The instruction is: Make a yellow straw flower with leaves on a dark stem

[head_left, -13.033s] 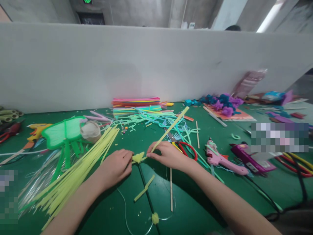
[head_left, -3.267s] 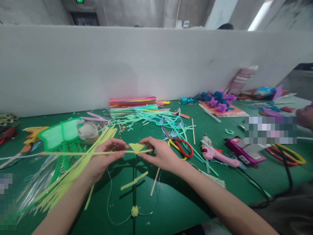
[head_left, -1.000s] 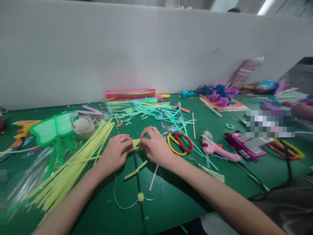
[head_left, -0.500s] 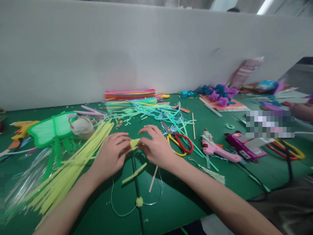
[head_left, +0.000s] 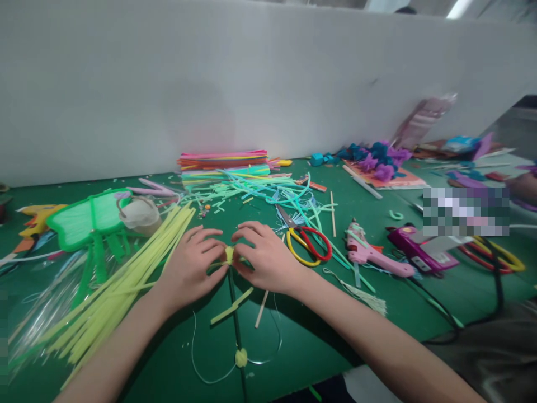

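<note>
My left hand and my right hand meet over the table, fingertips pinched from both sides on a small folded piece of yellow pipe cleaner. Below them lies a short yellow pipe cleaner strip, beside a thin wooden stick. Nearer to me a yellow fuzzy knot sits on a clear loop of thin wire or line. A bundle of long yellow pipe cleaners lies at my left wrist. Scissors with red and yellow handles rest right of my right hand.
At left are a green fuzzy butterfly-like shape and a yellow glue gun. Pink and purple glue guns lie at right, with a cable. Coloured pipe cleaners lie before the white partition. Another person's hand shows far right.
The yellow piece between my fingers has turned from a wide triangle to a narrower upright shape. My hands have shifted slightly, still pinching it. The table things look unchanged.
</note>
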Demonstrator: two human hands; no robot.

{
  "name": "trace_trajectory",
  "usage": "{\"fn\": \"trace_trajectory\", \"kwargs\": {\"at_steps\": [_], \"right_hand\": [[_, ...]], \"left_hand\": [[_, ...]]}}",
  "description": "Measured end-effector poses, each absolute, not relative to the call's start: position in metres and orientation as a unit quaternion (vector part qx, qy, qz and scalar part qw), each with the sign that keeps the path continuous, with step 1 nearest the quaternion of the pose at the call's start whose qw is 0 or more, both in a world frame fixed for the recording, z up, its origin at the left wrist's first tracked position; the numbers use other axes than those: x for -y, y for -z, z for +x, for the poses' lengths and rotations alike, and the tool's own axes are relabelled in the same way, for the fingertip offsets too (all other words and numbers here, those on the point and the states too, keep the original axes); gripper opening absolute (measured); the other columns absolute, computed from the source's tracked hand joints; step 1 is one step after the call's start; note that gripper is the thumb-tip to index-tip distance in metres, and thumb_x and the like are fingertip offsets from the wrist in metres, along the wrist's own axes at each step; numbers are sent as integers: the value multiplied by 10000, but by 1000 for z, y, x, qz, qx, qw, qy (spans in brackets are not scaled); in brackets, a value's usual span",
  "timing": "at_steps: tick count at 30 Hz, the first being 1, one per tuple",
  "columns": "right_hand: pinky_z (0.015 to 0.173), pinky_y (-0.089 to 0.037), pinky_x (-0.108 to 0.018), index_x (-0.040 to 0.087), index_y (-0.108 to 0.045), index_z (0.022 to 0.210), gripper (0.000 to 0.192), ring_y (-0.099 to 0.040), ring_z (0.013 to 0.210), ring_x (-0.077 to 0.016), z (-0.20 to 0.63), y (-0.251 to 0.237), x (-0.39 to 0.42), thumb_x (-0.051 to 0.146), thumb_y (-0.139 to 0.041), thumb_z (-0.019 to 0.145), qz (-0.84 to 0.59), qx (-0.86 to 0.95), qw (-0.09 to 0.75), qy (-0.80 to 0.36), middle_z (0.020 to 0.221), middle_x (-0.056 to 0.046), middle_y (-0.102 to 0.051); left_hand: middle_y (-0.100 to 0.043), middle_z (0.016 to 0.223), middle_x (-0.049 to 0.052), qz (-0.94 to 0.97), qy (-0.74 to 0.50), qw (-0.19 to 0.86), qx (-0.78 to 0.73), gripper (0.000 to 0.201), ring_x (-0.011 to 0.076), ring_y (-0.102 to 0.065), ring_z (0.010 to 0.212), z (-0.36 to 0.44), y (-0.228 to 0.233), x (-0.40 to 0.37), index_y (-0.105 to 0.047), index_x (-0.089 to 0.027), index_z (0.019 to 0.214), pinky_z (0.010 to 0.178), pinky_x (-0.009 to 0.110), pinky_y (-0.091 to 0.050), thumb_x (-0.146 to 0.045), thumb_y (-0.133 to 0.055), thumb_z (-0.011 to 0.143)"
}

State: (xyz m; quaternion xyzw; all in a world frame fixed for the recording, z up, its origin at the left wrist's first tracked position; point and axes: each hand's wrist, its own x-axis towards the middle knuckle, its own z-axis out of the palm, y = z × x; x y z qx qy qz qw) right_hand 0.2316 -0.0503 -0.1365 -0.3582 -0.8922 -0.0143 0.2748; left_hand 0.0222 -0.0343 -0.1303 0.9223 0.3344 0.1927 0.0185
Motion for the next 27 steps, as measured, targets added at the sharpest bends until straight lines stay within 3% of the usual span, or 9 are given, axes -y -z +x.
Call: {"fn": "trace_trajectory", "kwargs": {"at_steps": [8, 12, 16, 21, 24, 27], "right_hand": [[849, -401, -395, 152, -617, 890, 88, -468, 1134, -269, 231, 140, 48, 192, -547, 857, -360, 892, 270, 34, 1083, -100, -630], [845, -403, -386, 156, -611, 884, 88, -499, 1109, -264, 232, 137, 50, 224, -558, 870, -364, 891, 273, 12, 1073, -97, -637], [869, -428, -359, 167, -586, 987, 204, -553, 1047, -229, 235, 131, 51, 309, -634, 849, -381, 877, 278, -88, 1066, -84, -641], [748, -478, -290, 190, -537, 1093, 371, -637, 888, -183, 242, 125, 50, 301, -710, 784, -428, 821, 290, -244, 992, -48, -676], [659, -473, -262, 198, -553, 1088, 343, -648, 720, -150, 245, 124, 49, 275, -696, 785, -450, 790, 275, -313, 818, -2, -695], [642, -477, -251, 198, -590, 1024, 233, -644, 684, -132, 247, 126, 46, 248, -649, 805, -464, 743, 296, -380, 755, 9, -685]], "left_hand": [[-712, 928, 48, 917, -207, 0, -340, 106, 272, -561, 1126, 24, 130, 36, -603, -221, 927, 1047, 475, -305, -262, -550, 846], [-686, 1003, 66, 907, -209, 43, -364, 183, 266, -554, 1117, 24, 126, 38, -594, -204, 995, 1006, 451, -363, -257, -579, 821], [-655, 1076, 73, 876, -214, 148, -407, 369, 234, -583, 1018, 23, 120, 41, -574, -200, 1134, 894, 383, -454, -370, -632, 811], [-678, 1013, 33, 863, -196, 199, -421, 273, 220, -585, 989, 22, 114, 43, -638, -228, 1005, 878, 360, -448, -444, -604, 840], [-673, 1011, 26, 851, -188, 218, -439, 253, 220, -587, 978, 22, 112, 44, -632, -230, 983, 874, 359, -445, -428, -614, 828], [-665, 1025, 19, 838, -183, 244, -452, 246, 219, -590, 985, 23, 111, 44, -631, -239, 983, 885, 353, -443, -417, -624, 813]]}}
